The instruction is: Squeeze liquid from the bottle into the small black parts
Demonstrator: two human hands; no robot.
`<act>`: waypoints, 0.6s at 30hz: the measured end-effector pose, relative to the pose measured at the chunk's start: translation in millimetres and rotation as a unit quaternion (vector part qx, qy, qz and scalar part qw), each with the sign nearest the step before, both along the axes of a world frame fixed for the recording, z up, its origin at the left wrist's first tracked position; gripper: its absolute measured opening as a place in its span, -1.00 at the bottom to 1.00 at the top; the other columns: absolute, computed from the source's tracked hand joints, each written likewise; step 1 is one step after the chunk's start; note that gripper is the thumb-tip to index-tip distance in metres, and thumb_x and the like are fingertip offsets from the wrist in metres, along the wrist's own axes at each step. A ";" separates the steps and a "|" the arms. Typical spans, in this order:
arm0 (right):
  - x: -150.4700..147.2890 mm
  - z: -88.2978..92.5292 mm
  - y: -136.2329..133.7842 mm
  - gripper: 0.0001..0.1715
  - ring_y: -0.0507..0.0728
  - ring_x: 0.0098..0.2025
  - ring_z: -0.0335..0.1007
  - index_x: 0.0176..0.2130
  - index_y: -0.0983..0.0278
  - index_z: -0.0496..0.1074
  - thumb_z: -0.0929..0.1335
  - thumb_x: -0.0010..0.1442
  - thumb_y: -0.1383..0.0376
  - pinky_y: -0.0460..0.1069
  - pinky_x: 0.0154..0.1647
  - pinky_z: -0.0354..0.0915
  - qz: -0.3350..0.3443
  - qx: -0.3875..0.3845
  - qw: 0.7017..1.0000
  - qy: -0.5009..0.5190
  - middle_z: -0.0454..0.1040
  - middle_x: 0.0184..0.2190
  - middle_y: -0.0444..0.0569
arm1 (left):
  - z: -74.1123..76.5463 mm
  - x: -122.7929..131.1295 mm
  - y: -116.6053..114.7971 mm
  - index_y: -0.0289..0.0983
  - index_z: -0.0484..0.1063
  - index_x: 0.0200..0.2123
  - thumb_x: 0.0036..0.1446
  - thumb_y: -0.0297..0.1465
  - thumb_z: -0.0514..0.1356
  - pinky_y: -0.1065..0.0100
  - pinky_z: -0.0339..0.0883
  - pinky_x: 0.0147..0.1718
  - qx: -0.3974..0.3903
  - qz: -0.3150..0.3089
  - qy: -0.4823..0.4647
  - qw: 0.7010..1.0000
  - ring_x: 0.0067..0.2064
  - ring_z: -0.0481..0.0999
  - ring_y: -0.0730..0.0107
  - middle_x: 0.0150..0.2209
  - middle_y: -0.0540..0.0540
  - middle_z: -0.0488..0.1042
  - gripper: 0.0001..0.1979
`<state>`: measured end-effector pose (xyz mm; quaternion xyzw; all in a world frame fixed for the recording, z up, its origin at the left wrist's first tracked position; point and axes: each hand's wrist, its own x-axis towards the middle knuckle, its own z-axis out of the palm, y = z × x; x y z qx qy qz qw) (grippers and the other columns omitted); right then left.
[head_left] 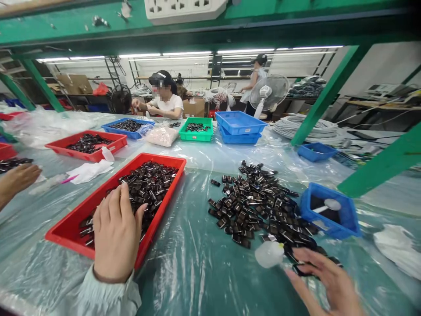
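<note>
My left hand [115, 237] lies over the near part of a long red tray [59, 235], fingers stretched out with the thumb apart. Small black parts with shiny metal ends [153, 184] fill the tray; whether the palm touches any is hidden. Low on the right, my right hand [329, 285] is held with its fingers apart and nothing seen between them. Just left of its fingertips is a small translucent white bottle [269, 254]. Beside the bottle spreads a loose heap of the same black parts [259, 202] on the plastic-covered table [204, 263].
A blue bin [350, 219] holding a white scoop [330, 205] stands right of the heap, near crumpled white cloth [396, 248]. Another person's hand [23, 175] is at far left. Farther back are a red tray [120, 142], a green tray [196, 137] and stacked blue trays [240, 125].
</note>
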<state>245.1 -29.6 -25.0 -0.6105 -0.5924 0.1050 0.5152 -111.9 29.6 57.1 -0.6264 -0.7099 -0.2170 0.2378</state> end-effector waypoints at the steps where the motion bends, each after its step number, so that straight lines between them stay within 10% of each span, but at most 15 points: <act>1: 3.0 -2.5 5.0 -0.45 0.20 -0.16 0.42 0.08 0.23 0.22 0.39 0.16 0.12 0.00 -0.24 0.44 0.019 -0.017 1.000 -0.008 0.39 -0.04 0.11 | -3.8 9.4 1.3 -0.56 0.18 0.16 0.31 -0.27 -0.05 -0.16 0.17 0.03 0.007 -0.045 -0.005 0.999 0.12 0.25 -0.31 0.09 -0.53 0.27 -0.50; 6: 0.3 -6.5 18.8 -0.47 0.20 0.00 0.42 0.10 0.19 0.14 0.30 0.24 0.06 -0.01 -0.15 0.45 0.107 -0.137 0.985 -0.010 0.40 0.03 0.09 | -51.3 85.8 1.1 -0.36 0.32 0.04 0.32 -0.48 -0.09 0.05 0.34 -0.04 0.005 -0.297 0.005 0.955 -0.01 0.42 0.09 -0.06 -0.26 0.46 -0.69; 11: -5.1 -8.5 15.1 -0.59 0.21 -0.07 0.46 -0.02 0.20 0.25 0.28 0.23 0.03 -0.04 -0.23 0.44 0.109 -0.169 0.979 -0.013 0.47 -0.10 0.05 | -84.8 136.9 16.2 -0.42 0.36 -0.01 0.28 -0.37 0.07 0.15 0.44 -0.21 -0.081 -0.346 0.003 0.935 -0.17 0.50 0.15 -0.16 -0.22 0.51 -0.71; 18: -1.1 -11.7 8.9 -0.62 0.15 -0.07 0.40 0.03 0.14 0.19 0.23 0.30 0.04 -0.02 -0.13 0.39 0.134 -0.202 0.970 -0.025 0.39 -0.07 0.01 | -81.4 142.9 41.3 -0.34 0.35 -0.02 0.22 -0.51 0.14 0.18 0.40 -0.11 -0.187 -0.368 -0.043 0.910 -0.13 0.49 0.24 -0.15 -0.11 0.49 -0.75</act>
